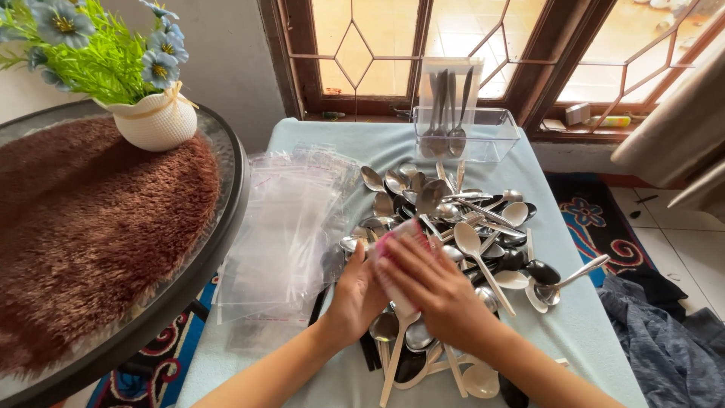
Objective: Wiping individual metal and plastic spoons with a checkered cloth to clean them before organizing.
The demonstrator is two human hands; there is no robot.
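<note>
Far left: brown shaggy mat [83, 227] w/ white flower pot [155, 121]. Left-centre: clear zip bags [283, 234]. Centre-bottom: left hand [356, 298] fingers curled on a pink cloth [396, 243] wrapped around a white spoon [394, 355]; right hand [434, 285] fingers together, flat over it. Spoon pile [461, 219] behind; clear bin [468, 132] top-centre.

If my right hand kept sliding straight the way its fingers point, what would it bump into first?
The right hand points up and left over the pink item. Going on, it would likely meet the metal spoons at the pile's left edge first, then the clear plastic bags; depth is uncertain.
</note>
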